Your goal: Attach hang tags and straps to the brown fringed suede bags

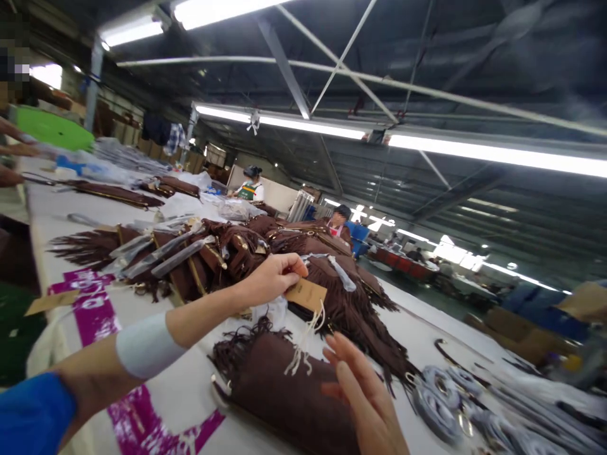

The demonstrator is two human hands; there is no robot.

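Note:
My left hand [274, 278] pinches a tan cardboard tag [307, 294] by its left edge, with cream strings [307, 341] hanging from the tag's other side. Below the strings lies a dark brown bag [289, 392] with a fringed end, flat on the white table. To the right, my right hand [363, 392] is over the bag's right part, fingers apart and holding nothing. Behind my hands, fringed brown bags [327, 253] are heaped, some with plastic-wrapped parts.
Wrapped straps with metal clips [441, 398] lie at the right. Purple printed tape [99, 316] and another tan tag [52, 302] are at the left. Someone's hands [14, 148] show at the far left; two people [251, 188] are across the table.

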